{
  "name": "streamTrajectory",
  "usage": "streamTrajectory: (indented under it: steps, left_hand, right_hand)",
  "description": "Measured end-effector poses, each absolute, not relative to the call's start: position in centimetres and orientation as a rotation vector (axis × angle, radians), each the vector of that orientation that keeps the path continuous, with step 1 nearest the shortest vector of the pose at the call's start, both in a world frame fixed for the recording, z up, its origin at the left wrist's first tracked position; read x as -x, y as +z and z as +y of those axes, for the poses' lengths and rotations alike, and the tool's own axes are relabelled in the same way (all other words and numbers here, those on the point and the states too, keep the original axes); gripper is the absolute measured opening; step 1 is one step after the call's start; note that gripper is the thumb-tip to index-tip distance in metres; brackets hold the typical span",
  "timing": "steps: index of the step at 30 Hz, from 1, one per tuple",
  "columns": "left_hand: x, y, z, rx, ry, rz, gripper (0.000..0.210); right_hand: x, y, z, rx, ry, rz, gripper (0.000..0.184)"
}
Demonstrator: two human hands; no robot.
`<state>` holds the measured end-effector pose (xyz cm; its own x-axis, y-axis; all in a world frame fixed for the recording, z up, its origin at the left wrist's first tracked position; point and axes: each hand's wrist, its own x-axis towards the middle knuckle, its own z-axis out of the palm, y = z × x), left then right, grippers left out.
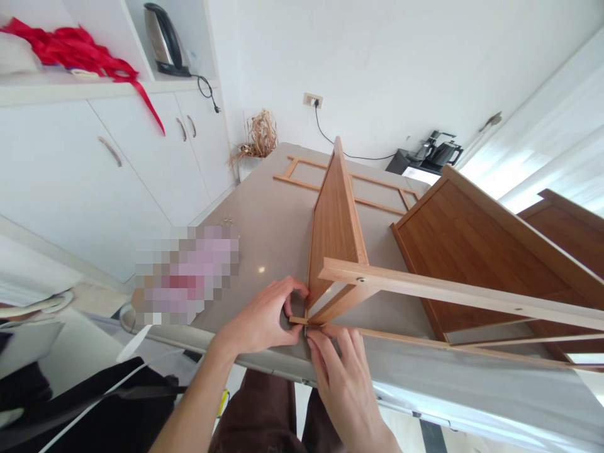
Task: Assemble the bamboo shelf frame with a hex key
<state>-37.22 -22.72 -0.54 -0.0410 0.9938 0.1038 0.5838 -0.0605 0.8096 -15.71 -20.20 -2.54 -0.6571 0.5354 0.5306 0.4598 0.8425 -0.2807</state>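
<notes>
Left hand: my left hand (264,314) curls around the near corner of a wooden shelf unit, thumb against the end of its lower rail (297,320), bent fingers at the foot of the upright wood panel (333,220).
Right hand: my right hand (340,365) appears to pinch a small metal fastener (305,331), partly hidden by my fingertips; I cannot tell its exact kind.
Fastener to rail: on my side of the rail, close to its left end, between my two hands; it seems to point away from me, crosswise to the wood.
Rail's long axis: left to right along the table's (264,245) near edge, running far off beyond my right hand.
Panel's long axis: straight away from me, standing on edge.
Nearer hand: right at the fastener, left at the rail's end.
</notes>
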Motion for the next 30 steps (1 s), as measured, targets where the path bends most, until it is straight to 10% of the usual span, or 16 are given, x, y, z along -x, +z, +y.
streamTrajectory:
  steps: [30]
  left_hand:
    - [37.22,-0.85,-22.73,-1.691,0.942,1.699,0.049]
  right_hand:
    - [15.45,-2.75,-20.06,0.726,0.192,-2.390,0.018]
